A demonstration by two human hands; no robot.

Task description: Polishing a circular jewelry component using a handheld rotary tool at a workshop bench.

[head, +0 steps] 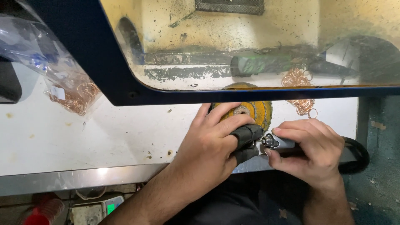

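Surface: white, stained workbench top (62,137) with a metal front edge; a dark blue-framed, dust-smeared clear guard (233,50) hangs over its far half.
Hidden or unclear: whatever lies behind the guard shows only as blurs; a dark cylinder with green marks (260,64) sits there, its kind not readable. The black cable (356,154) at the right runs off the bench edge. The tool's tip is covered by the left hand's fingers.
Tool: small silver-nosed rotary handpiece (275,142), long axis lying roughly level across the view, nose pointing left toward the left hand, body hidden in the right palm.
Wheel: round yellow cloth buffing wheel (254,111), top cut off by the guard's lower rail, just behind both hands.
Left hand (212,146): curled closed, thumb and a finger wearing black finger covers (246,137), pinched at the tool's nose; what they pinch cannot be made out.
Right hand (310,152): wrapped tight round the handpiece, thumb and forefinger near its silver collar.
Loose stock: heap of thin copper-coloured wire rings (303,104) right of the wheel, partly behind the guard.
Bagged stock: clear plastic bag of similar rings (73,96) at far left, well apart from the hands.
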